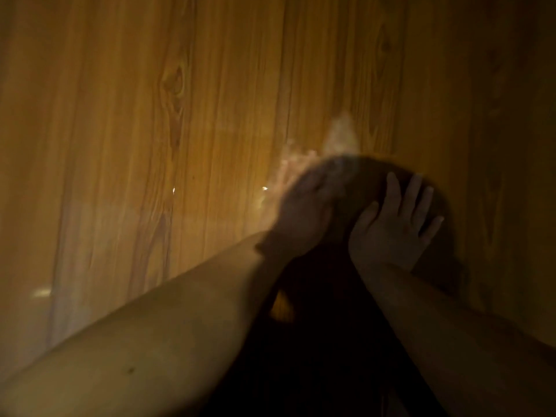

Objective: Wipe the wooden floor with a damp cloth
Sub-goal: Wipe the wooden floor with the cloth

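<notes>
The wooden floor (150,130) of yellowish planks fills the dim view. A pale, crumpled cloth (341,136) lies on it, smeared by motion blur. My left hand (304,212) is on the near end of the cloth, also blurred; its fingers look curled into the fabric. Just to the right, my right hand (397,221) lies flat on the floor with its fingers spread, holding nothing. A dark rounded shadow covers the floor around both hands.
Small wet glints (264,188) shine on the planks left of the cloth. Deep shadow lies between my forearms and along the right side of the view. A faint pale patch (42,292) shows at the lower left.
</notes>
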The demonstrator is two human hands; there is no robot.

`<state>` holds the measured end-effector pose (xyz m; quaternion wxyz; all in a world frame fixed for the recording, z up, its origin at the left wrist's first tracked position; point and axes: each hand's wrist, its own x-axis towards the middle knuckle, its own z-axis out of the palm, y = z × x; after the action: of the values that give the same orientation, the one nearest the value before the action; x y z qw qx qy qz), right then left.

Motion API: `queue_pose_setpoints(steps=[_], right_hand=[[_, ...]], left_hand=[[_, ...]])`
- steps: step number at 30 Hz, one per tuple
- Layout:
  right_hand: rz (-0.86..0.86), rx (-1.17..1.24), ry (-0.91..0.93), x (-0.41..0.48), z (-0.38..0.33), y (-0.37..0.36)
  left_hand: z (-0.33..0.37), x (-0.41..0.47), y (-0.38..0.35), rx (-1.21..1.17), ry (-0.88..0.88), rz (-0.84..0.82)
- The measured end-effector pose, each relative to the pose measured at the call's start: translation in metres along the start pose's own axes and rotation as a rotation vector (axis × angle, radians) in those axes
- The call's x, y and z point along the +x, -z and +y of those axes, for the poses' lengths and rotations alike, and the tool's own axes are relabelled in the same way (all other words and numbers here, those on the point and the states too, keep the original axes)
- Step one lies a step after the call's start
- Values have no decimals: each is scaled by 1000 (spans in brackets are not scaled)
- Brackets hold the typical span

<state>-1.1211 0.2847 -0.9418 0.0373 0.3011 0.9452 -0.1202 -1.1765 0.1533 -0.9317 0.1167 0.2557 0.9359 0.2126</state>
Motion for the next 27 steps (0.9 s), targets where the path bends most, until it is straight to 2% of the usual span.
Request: queue_pose_setpoints(steps=[1, 2, 4, 5, 6, 9, 10, 11, 13, 17, 18, 20, 22, 25, 27], right_hand=[[7, -5, -2, 0, 0, 0], [11, -8, 0, 0, 0, -1], [7, 3, 5, 1, 0, -2], [0, 7, 0, 2, 1, -3], [-7, 8, -3, 2, 2, -3], [-17, -8, 9, 2, 3, -4], [-24, -7, 14, 2, 3, -4], [-31, -6, 15, 2, 2, -4], [-35, -14, 12, 2, 3, -4], [5, -18, 29, 2, 2, -5], [20, -22, 39, 1, 2, -5], [31, -18, 55, 2, 3, -5], [9, 2, 62, 1, 5, -5], [-81, 55, 30, 9, 7, 0], [-164, 121, 6, 16, 10, 11]], left_hand=[[2, 6, 5, 9, -136, -52], [-6, 11, 12, 33, -198, -82], [-40, 18, 27, 130, -151, -71], [-60, 18, 33, 214, -33, -26], [-81, 16, 43, 248, 158, 46], [-111, 10, 62, 101, 754, 271], [-105, 11, 60, 90, 857, 295], [-93, 12, 54, 125, 882, 275], [-59, 17, 36, 144, 694, 205], [4, 32, 5, 44, 13, -84], [4, 33, 7, 38, -75, -148], [-13, 27, 17, 56, -121, -183], [-39, -5, 29, 76, 6, -77], [-81, -75, 48, 90, 479, 136], [-97, -116, 53, 87, 790, 181]])
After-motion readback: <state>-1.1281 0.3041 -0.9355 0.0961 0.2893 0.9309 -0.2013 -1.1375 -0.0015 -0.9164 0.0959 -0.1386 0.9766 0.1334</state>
